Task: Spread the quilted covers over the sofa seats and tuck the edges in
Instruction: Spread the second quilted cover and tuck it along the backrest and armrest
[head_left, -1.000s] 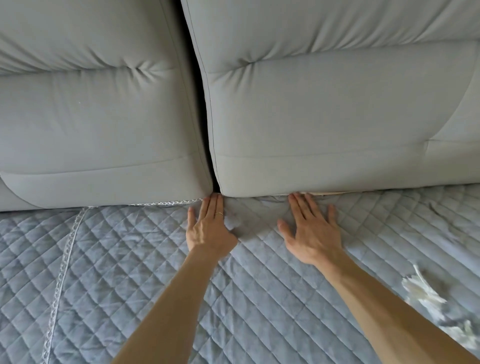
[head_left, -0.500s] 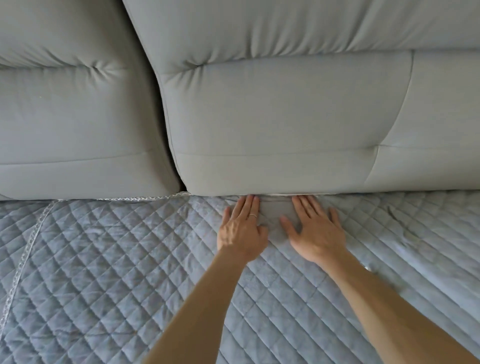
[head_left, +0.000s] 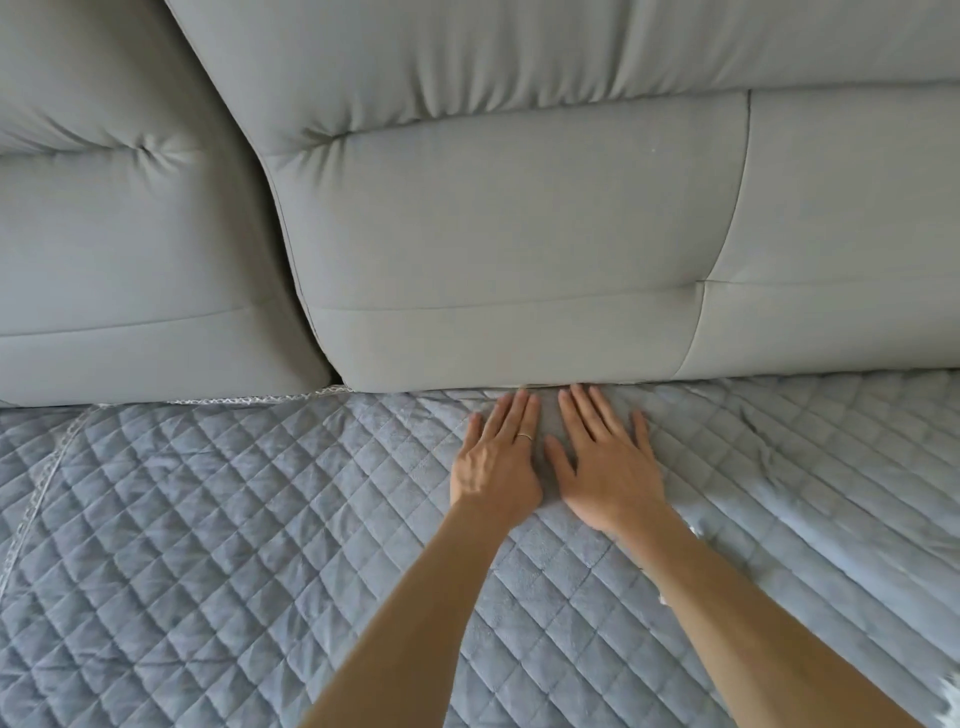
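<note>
Head view: my left hand (head_left: 496, 462) and right hand (head_left: 608, 467) lie flat, fingers spread, holding nothing, pressing the soft, pliant quilted cover (head_left: 260, 519) toward the back cushion (head_left: 519, 249) crease.

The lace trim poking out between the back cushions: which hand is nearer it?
Left. The left hand lies flat on the cover right of the lace trim; the right hand lies beside it, farther right.
</note>
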